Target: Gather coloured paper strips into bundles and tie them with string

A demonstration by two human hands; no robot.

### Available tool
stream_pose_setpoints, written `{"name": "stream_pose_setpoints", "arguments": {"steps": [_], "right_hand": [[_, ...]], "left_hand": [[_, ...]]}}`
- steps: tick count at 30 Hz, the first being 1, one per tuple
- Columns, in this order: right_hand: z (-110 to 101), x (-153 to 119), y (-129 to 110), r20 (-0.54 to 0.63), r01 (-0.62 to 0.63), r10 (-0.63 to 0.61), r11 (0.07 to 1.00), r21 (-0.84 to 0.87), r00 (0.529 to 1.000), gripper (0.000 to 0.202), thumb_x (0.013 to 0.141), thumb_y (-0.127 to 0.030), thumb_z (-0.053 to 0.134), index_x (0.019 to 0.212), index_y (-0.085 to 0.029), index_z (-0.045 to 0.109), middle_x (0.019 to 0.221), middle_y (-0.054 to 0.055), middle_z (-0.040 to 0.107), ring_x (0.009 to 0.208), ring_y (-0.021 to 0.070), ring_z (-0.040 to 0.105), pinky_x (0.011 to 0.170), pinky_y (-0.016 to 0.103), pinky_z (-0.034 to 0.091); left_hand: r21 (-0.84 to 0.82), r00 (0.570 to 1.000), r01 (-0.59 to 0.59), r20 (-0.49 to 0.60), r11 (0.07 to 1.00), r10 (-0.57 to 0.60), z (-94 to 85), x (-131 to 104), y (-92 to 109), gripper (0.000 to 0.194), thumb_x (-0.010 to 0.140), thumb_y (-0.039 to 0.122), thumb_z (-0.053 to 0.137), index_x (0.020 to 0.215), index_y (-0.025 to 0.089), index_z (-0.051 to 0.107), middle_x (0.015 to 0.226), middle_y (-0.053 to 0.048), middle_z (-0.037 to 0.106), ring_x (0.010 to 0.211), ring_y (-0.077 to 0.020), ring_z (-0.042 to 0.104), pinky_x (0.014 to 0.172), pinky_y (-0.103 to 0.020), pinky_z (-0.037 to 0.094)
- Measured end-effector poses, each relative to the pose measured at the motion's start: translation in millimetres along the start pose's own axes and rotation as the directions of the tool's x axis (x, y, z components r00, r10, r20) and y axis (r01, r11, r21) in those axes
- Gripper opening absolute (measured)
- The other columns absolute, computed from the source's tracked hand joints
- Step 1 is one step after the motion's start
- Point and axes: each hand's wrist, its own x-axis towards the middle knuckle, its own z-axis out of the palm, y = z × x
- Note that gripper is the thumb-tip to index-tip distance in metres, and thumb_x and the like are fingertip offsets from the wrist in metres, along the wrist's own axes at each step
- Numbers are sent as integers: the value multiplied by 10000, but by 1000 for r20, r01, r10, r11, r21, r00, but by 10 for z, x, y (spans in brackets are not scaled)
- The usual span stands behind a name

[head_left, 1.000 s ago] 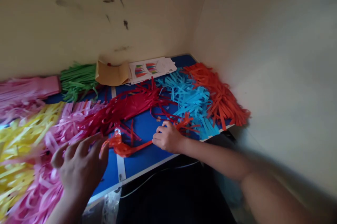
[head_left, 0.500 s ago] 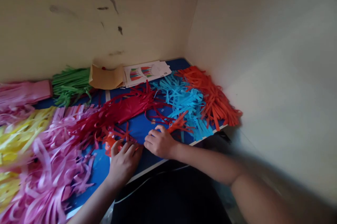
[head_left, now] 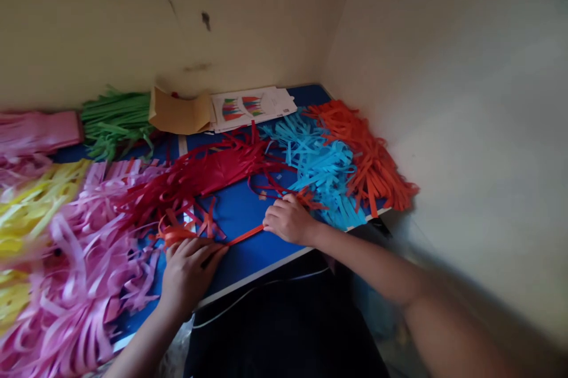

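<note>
At the far left, we are seeing folded pink tissue paper (head_left: 42, 129) lying by the wall, with yellow tissue fringe (head_left: 44, 206) and pink tissue fringe (head_left: 80, 307) spreading in front of it. Green tissue fringe (head_left: 118, 118) is resting beside a curled brown card (head_left: 177, 115). Dark red tissue fringe (head_left: 222, 168) is stretching across the blue table (head_left: 261, 259), beyond our hands.

Our left hand (head_left: 191, 265) is hovering low over the near edge, thumb and fingertips closing together on the orange tissue strip (head_left: 246, 235); a looped orange bunch (head_left: 175, 235) is gathering just behind those fingers. The strip is lying between our two hands, above the near part of the tabletop. Our right hand (head_left: 290, 221) is curling its fingers around the other end, its palm side hidden. Orange tufts (head_left: 313, 197) are showing past it; whether they are joining the strip, we cannot tell.

We are judging the step in hand to be holding the strip straight; the next move is probably calling for firm, gentle pinching without tearing. The strip's long axis is running roughly parallel to the near edge, its right end pointing toward the sky-blue tissue fringe (head_left: 328, 165).
</note>
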Motion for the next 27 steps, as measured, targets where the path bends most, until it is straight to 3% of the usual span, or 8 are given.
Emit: {"name": "stream_pose_setpoints", "arguments": {"steps": [5,10,12,15,19,22,24,27], "right_hand": [[-101,170,5,178,-91,78,994,62,981,161,951,-307,624,875,-181,691,933,44,688,878,191,554,795,354,266],[-262,422,-75,378,-251,230,968,6,897,146,860,-242,648,740,-174,694,853,62,710,789,203,595,746,357,282],[-289,461,-121,352,-270,249,963,11,902,79,807,-222,667,742,-188,697,872,56,714,815,209,597,748,363,283],[-280,416,-182,236,-99,92,995,17,967,84,827,-173,628,855,-203,701,924,52,708,921,224,581,784,383,279],[-180,328,-199,142,149,-138,987,-65,980,155,919,-218,552,836,-163,671,845,62,683,840,207,561,838,422,272],[-65,355,-179,98,265,-251,949,-171,963,242,951,-130,471,798,-147,658,775,54,665,738,176,541,848,421,272],[-30,386,-185,95,275,-262,946,-169,960,250,944,-121,476,778,-150,660,748,45,665,700,162,536,829,407,283],[-141,335,-296,86,114,-110,993,-41,990,175,889,-221,579,759,-157,676,764,46,692,715,167,573,812,396,315]], "left_hand": [[96,997,67,17,993,-69,-28,61,60,275,915,397,547,758,244,712,808,-38,731,815,-246,634,774,-409,386],[264,993,-14,114,965,-17,-101,167,151,212,907,344,549,777,254,690,841,-40,721,887,-282,618,850,-471,351],[282,990,-104,120,954,73,-129,193,198,179,903,240,542,931,289,713,936,-38,731,948,-286,611,901,-487,342],[266,965,-248,150,932,214,-152,210,264,344,893,131,525,1098,351,693,954,-23,735,985,-281,603,933,-487,337],[215,954,-291,135,932,266,-121,247,298,320,903,118,527,1063,329,706,922,-5,747,937,-244,619,925,-446,358],[170,959,-285,59,943,279,-63,303,284,302,907,93,505,976,288,725,843,-1,743,834,-207,640,947,-445,358],[177,953,-300,5,938,303,-42,334,282,288,918,94,490,895,249,732,740,6,714,725,-176,633,955,-443,367],[184,931,-335,-88,924,355,-97,299,347,296,936,96,469,836,221,719,712,18,701,657,-141,626,967,-417,383]]}}
